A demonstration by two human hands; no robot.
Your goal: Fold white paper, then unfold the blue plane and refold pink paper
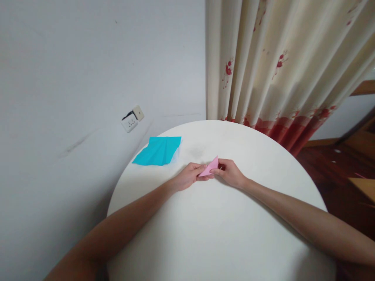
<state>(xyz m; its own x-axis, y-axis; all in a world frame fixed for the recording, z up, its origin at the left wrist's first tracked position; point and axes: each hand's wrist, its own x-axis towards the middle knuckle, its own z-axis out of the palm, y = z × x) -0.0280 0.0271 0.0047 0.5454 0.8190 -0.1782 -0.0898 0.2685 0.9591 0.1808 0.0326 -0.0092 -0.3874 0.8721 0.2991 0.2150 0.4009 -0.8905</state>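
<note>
A small pink paper (209, 168), folded into a triangle, is held between my two hands above the middle of the white table. My left hand (191, 175) grips its left end, thumb on top and fingers beneath. From the other side, my right hand (230, 172) pinches its right edge between thumb and fingers. One point of the triangle stands up near the right fingers. Parts of the lower fingers on both hands are hidden behind the paper.
A creased blue sheet (159, 151) lies on the round white table (205, 234) at the back left, with something pale under its right edge. Beyond are a wall with a socket (129, 123) and a cream curtain (269, 58) with red flowers.
</note>
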